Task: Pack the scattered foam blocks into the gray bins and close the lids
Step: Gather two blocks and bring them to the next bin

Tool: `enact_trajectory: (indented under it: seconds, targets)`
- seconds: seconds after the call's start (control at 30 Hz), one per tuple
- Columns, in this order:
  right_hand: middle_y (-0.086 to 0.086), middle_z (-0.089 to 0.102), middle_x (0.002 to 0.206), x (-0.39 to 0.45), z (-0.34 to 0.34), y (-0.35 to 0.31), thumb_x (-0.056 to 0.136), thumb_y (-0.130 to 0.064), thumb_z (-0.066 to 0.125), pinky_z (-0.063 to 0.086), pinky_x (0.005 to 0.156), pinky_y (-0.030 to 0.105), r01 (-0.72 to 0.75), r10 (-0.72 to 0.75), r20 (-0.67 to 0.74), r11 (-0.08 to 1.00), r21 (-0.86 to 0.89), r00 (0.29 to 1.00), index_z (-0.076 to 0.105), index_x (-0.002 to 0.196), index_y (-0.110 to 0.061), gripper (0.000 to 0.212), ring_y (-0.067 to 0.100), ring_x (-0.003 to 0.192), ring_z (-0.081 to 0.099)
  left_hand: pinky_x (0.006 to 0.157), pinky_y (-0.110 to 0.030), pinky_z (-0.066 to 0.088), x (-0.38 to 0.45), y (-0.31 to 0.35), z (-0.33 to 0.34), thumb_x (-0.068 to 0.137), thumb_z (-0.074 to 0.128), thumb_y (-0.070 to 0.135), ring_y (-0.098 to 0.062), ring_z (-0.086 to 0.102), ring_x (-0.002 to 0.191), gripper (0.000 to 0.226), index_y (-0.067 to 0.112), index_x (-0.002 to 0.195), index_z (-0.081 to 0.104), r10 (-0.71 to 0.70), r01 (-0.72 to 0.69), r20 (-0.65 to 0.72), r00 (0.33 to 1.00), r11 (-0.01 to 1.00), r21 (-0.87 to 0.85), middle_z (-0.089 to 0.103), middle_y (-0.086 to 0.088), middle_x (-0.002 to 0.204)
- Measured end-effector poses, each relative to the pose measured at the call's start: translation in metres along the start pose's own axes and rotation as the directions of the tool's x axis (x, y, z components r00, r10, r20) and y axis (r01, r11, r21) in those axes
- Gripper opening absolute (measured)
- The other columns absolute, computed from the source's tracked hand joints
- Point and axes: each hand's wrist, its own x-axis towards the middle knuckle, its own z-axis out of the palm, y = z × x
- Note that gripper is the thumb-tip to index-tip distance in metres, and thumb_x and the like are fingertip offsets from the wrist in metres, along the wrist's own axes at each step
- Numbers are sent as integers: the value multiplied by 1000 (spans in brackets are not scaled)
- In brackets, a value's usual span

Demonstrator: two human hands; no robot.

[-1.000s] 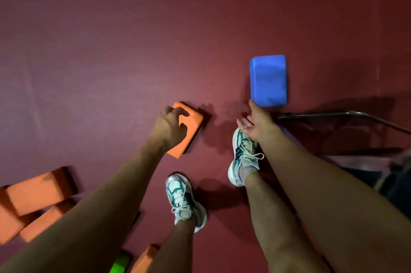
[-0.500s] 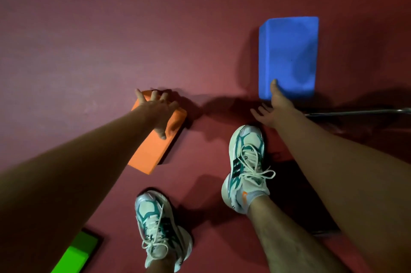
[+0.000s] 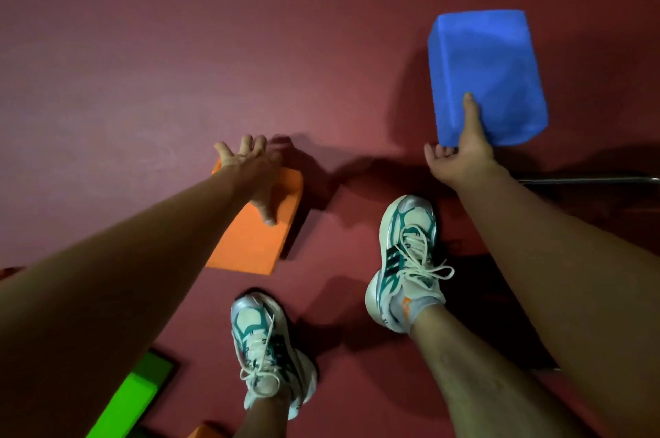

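Note:
A blue foam block (image 3: 500,55) lies at the upper right on the dark red floor. My right hand (image 3: 460,155) grips its near edge, thumb pressed on the top face and fingers curled under. To the left of it is an orange foam block (image 3: 246,248), tilted. My left hand (image 3: 250,173) holds its far end, thumb on the top face and fingers spread over the far edge. No gray bin is in view.
A green foam block (image 3: 132,398) lies at the lower left, and a corner of another orange block (image 3: 207,432) shows at the bottom edge. A metal bar (image 3: 585,180) runs along the floor at the right. My two sneakers (image 3: 407,259) stand between the blocks.
My right hand has reached forward from the floor onto the blue block and its thumb now presses the top face. My left hand has stayed on the orange block.

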Motion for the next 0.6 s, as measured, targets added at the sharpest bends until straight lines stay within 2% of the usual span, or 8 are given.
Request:
enact_trajectory:
  seconds: [0.03, 0.1, 0.17, 0.23, 0.3, 0.43, 0.53, 0.6]
  targets:
    - [-6, 55, 127, -26, 3, 0, 59, -63, 86, 46, 108, 34, 53, -54, -12, 997, -57, 998, 55, 129, -23, 87, 10, 117, 55, 99, -63, 37, -19, -8, -1, 32, 86, 74, -34, 31, 132, 137, 26, 146, 27, 12, -15, -55, 998, 999, -46, 32, -10, 141]
    - [-8, 66, 124, -68, 4, 2, 44, -64, 91, 53, 101, 36, 227, -249, -59, 941, -253, 967, 61, 120, -24, 91, 10, 109, 64, 95, -56, 43, -67, -25, -6, 39, 86, 72, -33, 43, 126, 126, 21, 140, 30, 12, -44, -182, 983, 984, -174, 43, -7, 136]
    - [3, 70, 118, -134, 9, -3, 46, -57, 95, 56, 91, 37, 363, -399, 40, 784, -503, 916, 59, 119, -13, 92, 18, 100, 68, 88, -50, 48, -127, -43, -13, 42, 81, 75, -34, 53, 116, 111, 20, 128, 37, -9, -101, -276, 961, 919, -380, 52, -4, 126]
    - [5, 65, 114, -218, 18, -19, 59, -40, 94, 50, 81, 31, 452, -441, 206, 578, -679, 873, 51, 121, -6, 82, 20, 95, 63, 83, -47, 50, -197, -64, -27, 39, 71, 84, -35, 57, 109, 101, 25, 114, 39, -44, -157, -311, 949, 792, -590, 56, -1, 116]
    - [4, 58, 113, -314, 25, -41, 65, -32, 92, 43, 81, 28, 528, -455, 347, 370, -764, 820, 45, 125, -9, 79, 22, 98, 59, 81, -44, 48, -280, -85, -45, 37, 67, 88, -30, 56, 108, 99, 29, 111, 39, -133, -152, -326, 936, 684, -714, 56, 5, 112]
    - [8, 46, 137, -507, 43, -102, 66, -19, 90, 39, 102, 34, 763, -416, 719, -87, -641, 556, 37, 146, -18, 96, 31, 127, 47, 85, -46, 40, -453, -135, -82, 43, 76, 82, -27, 50, 117, 102, 32, 124, 40, -338, -100, -352, 873, 582, -807, 51, 6, 122]
    - [4, 40, 127, -633, 61, -142, 62, -24, 86, 48, 98, 46, 773, -221, 890, -442, -455, 398, 33, 144, -34, 98, 39, 118, 52, 92, -53, 37, -568, -184, -107, 50, 83, 72, -30, 44, 124, 103, 32, 134, 39, -478, -53, -354, 804, 536, -843, 47, 0, 130]
    - [2, 37, 126, -706, 71, -156, 63, -28, 86, 49, 97, 46, 745, -69, 943, -595, -302, 327, 32, 143, -36, 97, 36, 118, 52, 95, -60, 38, -636, -212, -116, 55, 86, 60, -32, 41, 126, 99, 34, 137, 37, -543, -28, -396, 741, 563, -826, 45, -1, 135]
